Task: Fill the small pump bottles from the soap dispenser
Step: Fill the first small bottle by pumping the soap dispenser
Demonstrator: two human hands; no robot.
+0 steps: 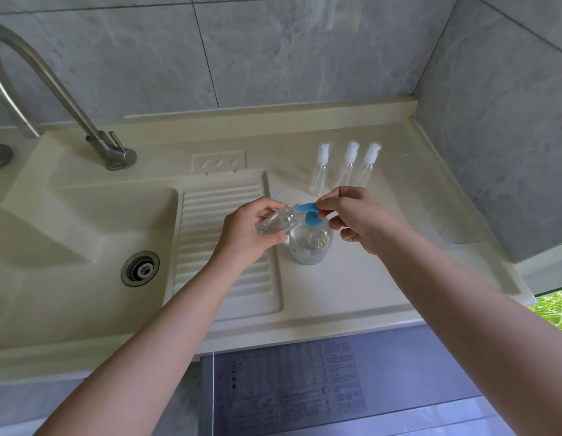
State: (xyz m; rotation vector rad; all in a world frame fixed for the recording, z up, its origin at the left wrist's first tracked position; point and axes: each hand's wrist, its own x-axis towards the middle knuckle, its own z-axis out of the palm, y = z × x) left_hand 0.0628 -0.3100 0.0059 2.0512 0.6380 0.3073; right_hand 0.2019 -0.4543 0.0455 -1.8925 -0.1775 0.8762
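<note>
left hand (pixel 257 228): grips a small clear bottle (pixel 275 222), fingers and thumb curled round its body. Forearm enters from lower left.
small clear bottle: lies tilted, nearly on its side. Long axis runs from the left palm up-right, mouth toward the right hand. No pump cap visible on it.
key relation: bottle mouth sits right at the tip of the blue pump spout (pixel 306 208), between the two hands. Cannot tell if spout tip is inside the mouth or just touching.
right hand (pixel 358 217): thumb and forefinger pinch the blue pump head at its top, other fingers loosely curled. Forearm enters from lower right.
soap dispenser (pixel 311 245): clear body, stands upright on the counter (pixel 352 284), just below and between both hands, nearer the right. Level hard to read through the clear wall.
nearer hand: right is on the pump, left does the aligning.
next move (judgement): press down with right while left keeps the mouth under the spout. Misalignment would spill onto the counter.
beyond the hands: three capped pump bottles (pixel 347 166) upright in a row, well apart from the dispenser. Fill state not readable.
left of left hand: ribbed drainboard (pixel 210 221), then sink (pixel 68 278) and tap (pixel 53 89).
</note>
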